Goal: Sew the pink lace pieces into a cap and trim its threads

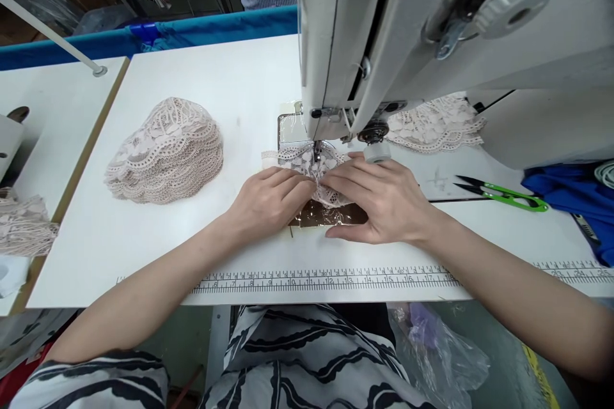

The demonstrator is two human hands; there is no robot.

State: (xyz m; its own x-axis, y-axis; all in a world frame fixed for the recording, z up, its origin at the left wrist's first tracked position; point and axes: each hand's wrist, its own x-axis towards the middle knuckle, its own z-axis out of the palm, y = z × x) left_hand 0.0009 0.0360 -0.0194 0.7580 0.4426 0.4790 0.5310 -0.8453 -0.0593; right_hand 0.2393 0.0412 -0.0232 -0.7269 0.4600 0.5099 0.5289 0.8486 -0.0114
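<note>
Lace (307, 163) lies under the presser foot (317, 152), on the machine's (330, 32) plate, with both bare hands at its near edge. My judgement: the step is guiding the lace flat at the needle. To do it well: even, light pressure from both sides, no tugging, since openwork like this probably stretches out of line easily. Scalloped edge best kept free of folds. Fingertips sit near the foot; a little clearance seems wise, and small shifts safer than large ones.

Pose, left hand (273, 198): comes in from the near left, back of hand up, fingers curled together, tips at the lace just short of the foot. Thumb mostly hidden; I cannot tell whether it pinches or only presses.

Right hand (378, 195): flatter, back up, fingers reaching leftward over the lace, tips near the left hand's. Thumb spread well away toward the near side, so the grip is wide, fingers resting on the material. Forearms slant in from both sides over the ruler (330, 281) on the table (249, 89).

Around: a lace stack (165, 153) well apart, beyond the left forearm; more lace pieces (434, 124) behind the machine head; green-handled snips (508, 198) beside blue cloth (570, 195) at right.
</note>
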